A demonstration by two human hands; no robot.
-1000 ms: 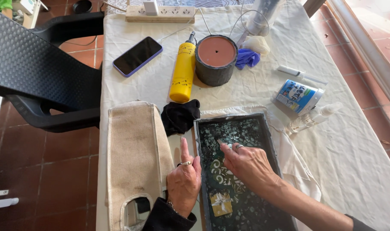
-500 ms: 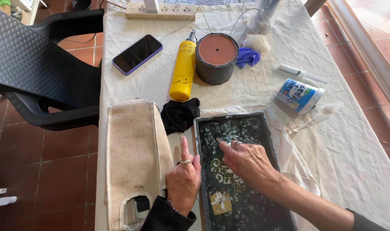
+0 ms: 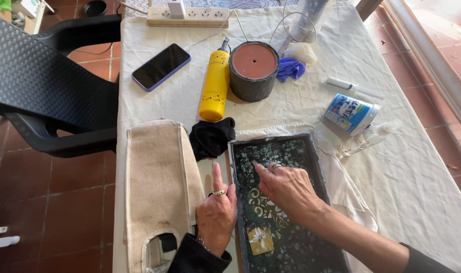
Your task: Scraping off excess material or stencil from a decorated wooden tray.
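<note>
Dark rectangular mosaic tray [image 3: 311,151], set on a white cloth [image 3: 352,192] near the front of the desk [image 3: 423,167], inlaid with pale teal shards, a white scroll pattern and a small gold tile [image 3: 260,239]. Right hand [image 3: 286,187] lay flat on the inlay, fingers [image 3: 259,168] extended and loosely spread, gripping nothing, fingertips pressed on the upper-middle shards; compared with a second earlier it had shifted only slightly, suggesting slow rubbing or pressing over one patch. Left hand [image 3: 217,212] steadied the tray's left edge, index finger straight, other fingers curled, holding nothing. Adjacent: beige canvas bag [image 3: 157,192], black rag [image 3: 212,137], yellow bottle [image 3: 215,86], grey pot [image 3: 254,71], phone [image 3: 161,66], small tin [image 3: 351,113].
</note>
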